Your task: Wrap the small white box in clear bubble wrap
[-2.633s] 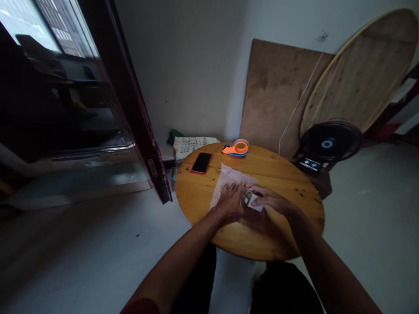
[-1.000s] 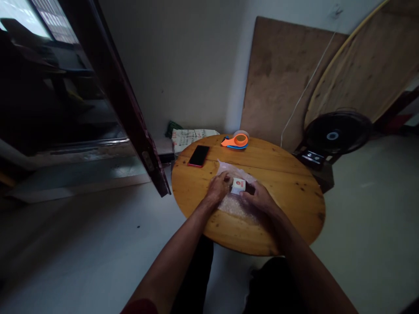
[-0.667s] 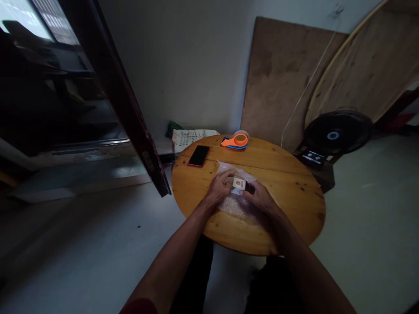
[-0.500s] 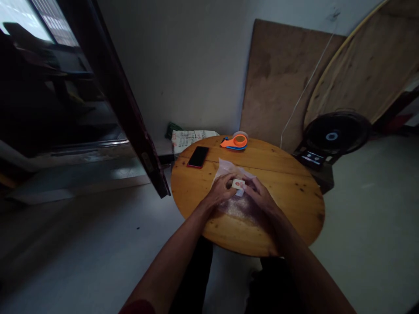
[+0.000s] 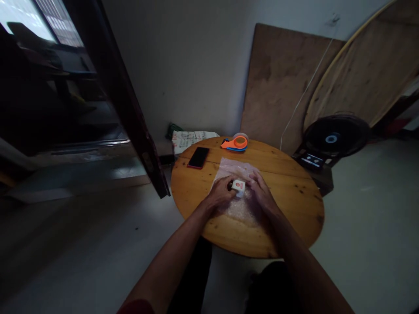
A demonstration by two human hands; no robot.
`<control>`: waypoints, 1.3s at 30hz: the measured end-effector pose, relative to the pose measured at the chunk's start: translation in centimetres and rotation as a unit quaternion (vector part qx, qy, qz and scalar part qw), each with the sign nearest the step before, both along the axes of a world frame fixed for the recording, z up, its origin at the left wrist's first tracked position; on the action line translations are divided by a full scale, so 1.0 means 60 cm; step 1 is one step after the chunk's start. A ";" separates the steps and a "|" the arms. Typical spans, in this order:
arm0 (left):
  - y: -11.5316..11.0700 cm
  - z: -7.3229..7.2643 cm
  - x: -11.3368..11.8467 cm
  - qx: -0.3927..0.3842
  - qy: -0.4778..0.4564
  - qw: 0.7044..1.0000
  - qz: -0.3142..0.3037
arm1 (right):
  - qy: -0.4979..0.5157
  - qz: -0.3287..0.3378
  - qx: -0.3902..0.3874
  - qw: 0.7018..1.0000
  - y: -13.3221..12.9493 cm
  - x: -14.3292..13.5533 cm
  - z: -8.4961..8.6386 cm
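Observation:
A small white box (image 5: 239, 188) with a red print on top stands on a sheet of bubble wrap (image 5: 238, 208), near the middle of the round wooden table (image 5: 288, 187). My left hand (image 5: 221, 191) grips the box from its left side, fingers curled at its edge. On the other side, my right hand (image 5: 261, 190) is apart from the box, its fingers stretched out over the right part of the wrap. Both hands partly cover the bubble wrap.
An orange and blue tape dispenser (image 5: 236, 143) lies at the table's far edge. Left of it is a black phone (image 5: 198, 157) with a red rim. A printed sack (image 5: 193, 138) sits behind the table, and a black fan (image 5: 332, 136) stands to the right.
My right hand has let go of the box and moved slightly right, its fingers now straighter. My left hand stays at the box. More of the bubble wrap shows.

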State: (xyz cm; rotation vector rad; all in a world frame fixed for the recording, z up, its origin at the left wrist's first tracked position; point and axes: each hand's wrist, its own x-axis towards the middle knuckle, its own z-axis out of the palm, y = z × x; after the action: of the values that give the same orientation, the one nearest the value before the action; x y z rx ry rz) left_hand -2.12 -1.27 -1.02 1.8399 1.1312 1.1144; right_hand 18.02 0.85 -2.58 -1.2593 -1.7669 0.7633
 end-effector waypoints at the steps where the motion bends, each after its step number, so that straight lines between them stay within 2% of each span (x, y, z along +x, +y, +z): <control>1: 0.001 0.000 0.000 -0.014 -0.018 1.000 -0.007 | 0.013 -0.016 -0.006 1.000 -0.002 -0.002 0.002; 3: 0.002 0.002 0.000 -0.052 -0.072 0.996 -0.029 | 0.034 -0.033 -0.012 0.999 -0.004 -0.005 0.006; 7: 0.002 0.009 -0.002 -0.118 -0.178 0.975 -0.066 | 0.048 -0.027 -0.007 0.998 -0.002 -0.009 0.006; 11: 0.002 0.010 -0.003 -0.152 -0.223 0.960 -0.075 | 0.049 -0.017 -0.002 0.999 -0.002 -0.009 0.005; 22: 0.010 -0.006 -0.003 -0.061 -0.120 0.988 -0.069 | 0.039 -0.016 -0.019 0.999 -0.006 -0.009 0.009; 39: 0.013 -0.013 0.001 -0.069 -0.110 0.989 -0.066 | 0.047 -0.006 0.006 0.999 0.002 -0.006 -0.002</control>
State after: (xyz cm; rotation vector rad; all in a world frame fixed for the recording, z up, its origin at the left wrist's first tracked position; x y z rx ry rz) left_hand -2.05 -0.52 -1.82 1.6163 0.9231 1.1025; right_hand 17.67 0.98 -2.70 -1.2061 -1.6843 0.7910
